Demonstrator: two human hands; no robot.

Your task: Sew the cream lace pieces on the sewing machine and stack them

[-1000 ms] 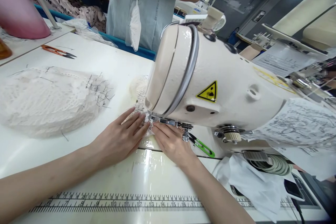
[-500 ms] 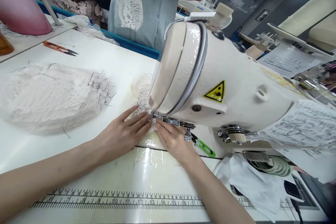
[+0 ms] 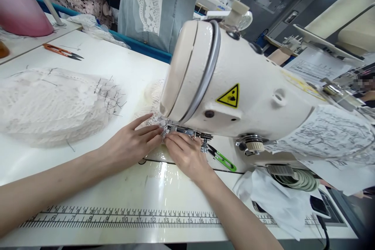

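Observation:
A white lace piece point(image 3: 156, 103) lies under the head of the sewing machine point(image 3: 187, 70), partly hidden by it. My left hand point(image 3: 137, 138) rests flat on the lace, its fingers stretched toward the presser foot and thumb side spread. Close to the metal needle parts point(image 3: 183, 129), my right hand point(image 3: 186, 152) has its fingers together and bent on the near edge of the lace. Its fingertips are partly hidden, as is the needle. The two hands' fingertips almost meet in front of the foot.
A stack of white lace pieces point(image 3: 52, 105) with dark threads lies at left. Orange thread snips point(image 3: 63, 51) lie behind it, green snips point(image 3: 224, 160) beside my right hand. A printed ruler point(image 3: 129, 218) runs along the front edge. White cloth point(image 3: 272, 199) lies at right. A person point(image 3: 172, 11) is opposite.
The whole view has shifted slightly, so the machine and table appear a little further left. Both hands stay at the lace by the presser foot; the right fingers look more bent.

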